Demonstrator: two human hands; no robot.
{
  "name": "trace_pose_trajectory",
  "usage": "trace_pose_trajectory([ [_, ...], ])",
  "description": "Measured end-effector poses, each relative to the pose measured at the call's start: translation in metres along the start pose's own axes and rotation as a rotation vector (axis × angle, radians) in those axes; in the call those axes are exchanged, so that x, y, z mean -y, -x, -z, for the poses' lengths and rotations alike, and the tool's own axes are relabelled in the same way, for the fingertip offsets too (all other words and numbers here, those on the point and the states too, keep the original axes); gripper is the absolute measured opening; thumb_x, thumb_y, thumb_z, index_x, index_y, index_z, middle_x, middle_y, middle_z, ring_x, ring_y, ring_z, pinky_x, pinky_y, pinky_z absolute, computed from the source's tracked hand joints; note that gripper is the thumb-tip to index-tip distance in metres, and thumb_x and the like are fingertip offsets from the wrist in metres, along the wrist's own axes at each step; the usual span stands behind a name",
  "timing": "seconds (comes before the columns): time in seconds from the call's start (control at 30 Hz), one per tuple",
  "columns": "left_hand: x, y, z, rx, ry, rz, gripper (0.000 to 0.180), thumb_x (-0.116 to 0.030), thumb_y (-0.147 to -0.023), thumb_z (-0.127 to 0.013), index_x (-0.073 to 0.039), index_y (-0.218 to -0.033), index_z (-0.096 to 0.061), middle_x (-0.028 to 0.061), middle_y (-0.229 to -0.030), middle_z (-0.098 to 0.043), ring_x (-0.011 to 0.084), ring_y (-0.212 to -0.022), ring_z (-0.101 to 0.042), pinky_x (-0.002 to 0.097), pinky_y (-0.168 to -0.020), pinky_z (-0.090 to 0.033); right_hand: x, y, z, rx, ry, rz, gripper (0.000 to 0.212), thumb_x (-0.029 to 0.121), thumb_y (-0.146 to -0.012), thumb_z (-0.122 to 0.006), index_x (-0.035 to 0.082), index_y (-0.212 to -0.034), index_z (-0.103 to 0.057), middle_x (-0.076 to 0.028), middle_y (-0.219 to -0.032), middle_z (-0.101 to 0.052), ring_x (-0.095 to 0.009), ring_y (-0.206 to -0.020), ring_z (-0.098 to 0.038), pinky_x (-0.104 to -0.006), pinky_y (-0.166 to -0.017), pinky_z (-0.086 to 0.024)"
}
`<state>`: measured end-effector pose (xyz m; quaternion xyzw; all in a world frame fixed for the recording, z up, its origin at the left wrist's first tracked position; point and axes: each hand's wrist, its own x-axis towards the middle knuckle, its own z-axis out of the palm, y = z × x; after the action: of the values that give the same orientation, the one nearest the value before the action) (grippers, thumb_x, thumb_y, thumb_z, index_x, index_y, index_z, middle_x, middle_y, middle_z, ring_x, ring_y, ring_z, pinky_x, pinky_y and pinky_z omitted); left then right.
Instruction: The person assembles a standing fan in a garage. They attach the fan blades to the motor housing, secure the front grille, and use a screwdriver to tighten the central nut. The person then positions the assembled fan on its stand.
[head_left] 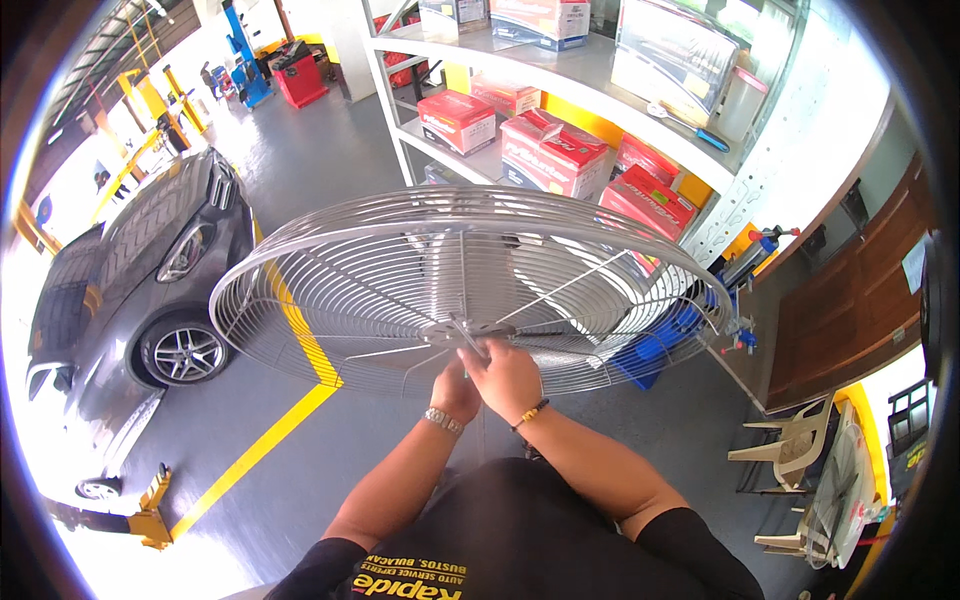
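A large round metal fan cage (330, 350) of silvery wire rings spans the middle of the view, tilted so that I look onto its hub (440, 332). Both my hands meet at the near side of that hub. My right hand (508, 382), with a beaded bracelet at the wrist, is closed, its fingers bunched at the hub. Pressed close beside it, my left hand (456, 392), wearing a metal-banded watch, is also closed. A thin metal piece (466, 338) shows just above the fingertips. What either hand grips is too small and hidden to name.
A dark car (150, 260) stands at the left, beside a yellow floor line (260, 440). Behind the fan is a metal shelf (590, 70) with red boxes (555, 150) and a blue-handled tool (690, 128). Plastic chairs (790, 448) and a wooden door (850, 290) are at the right.
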<state>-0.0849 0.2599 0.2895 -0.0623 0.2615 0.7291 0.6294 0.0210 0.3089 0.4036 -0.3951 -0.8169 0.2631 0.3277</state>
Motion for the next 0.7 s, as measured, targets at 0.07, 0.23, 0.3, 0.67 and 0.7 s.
trace_pose_trajectory([
  [0.07,0.001,0.0,0.004,0.092,-0.265,-0.117,0.041,-0.029,-0.103,-0.035,-0.001,-0.13,-0.048,0.0159,-0.128,-0.056,0.0289,-0.117,-0.055,0.0442,-0.102,-0.044,0.006,-0.003,-0.007,-0.021,0.088,-0.033,0.033,0.038,-0.087,-0.064,0.006,-0.086,-0.066,-0.015,-0.078,-0.068,-0.035,-0.071,-0.066,-0.045,-0.062,-0.052],
  [0.23,0.002,-0.015,0.031,0.171,-0.679,-0.235,0.04,-0.025,-0.102,-0.033,-0.001,-0.132,-0.046,0.0146,-0.129,-0.056,0.0272,-0.119,-0.054,0.0423,-0.104,-0.042,0.0,-0.007,-0.019,-0.066,0.072,-0.061,0.021,0.025,-0.082,-0.069,0.005,-0.088,-0.066,-0.015,-0.082,-0.069,-0.036,-0.074,-0.066,-0.0444,-0.066,-0.052],
  [0.3,0.0,-0.013,0.027,0.19,-0.66,-0.208,0.039,-0.024,-0.102,-0.033,-0.001,-0.13,-0.048,0.0143,-0.129,-0.056,0.0263,-0.118,-0.055,0.0413,-0.103,-0.043,-0.005,-0.005,-0.023,-0.102,0.039,-0.036,0.014,0.014,-0.079,-0.069,0.004,-0.087,-0.063,-0.014,-0.078,-0.068,-0.035,-0.073,-0.065,-0.0435,-0.065,-0.051],
  [0.67,0.009,-0.019,0.041,0.23,-0.521,-0.305,0.041,-0.028,-0.09,-0.062,-0.002,-0.121,-0.056,0.0136,-0.12,-0.062,0.0281,-0.111,-0.057,0.035,-0.091,-0.048,-0.02,0.014,-0.011,-0.129,-0.029,0.297,0.014,0.006,-0.079,-0.069,0.003,-0.087,-0.058,-0.013,-0.076,-0.065,-0.033,-0.067,-0.062,-0.0419,-0.062,-0.049],
  [0.7,0.01,-0.02,0.037,0.202,-0.44,-0.254,0.041,-0.027,-0.092,-0.059,-0.001,-0.122,-0.055,0.0139,-0.119,-0.062,0.0284,-0.109,-0.057,0.0358,-0.091,-0.048,-0.016,0.013,-0.008,-0.117,0.002,0.358,0.014,0.006,-0.079,-0.069,0.004,-0.087,-0.058,-0.012,-0.076,-0.064,-0.032,-0.067,-0.062,-0.0417,-0.062,-0.048],
])
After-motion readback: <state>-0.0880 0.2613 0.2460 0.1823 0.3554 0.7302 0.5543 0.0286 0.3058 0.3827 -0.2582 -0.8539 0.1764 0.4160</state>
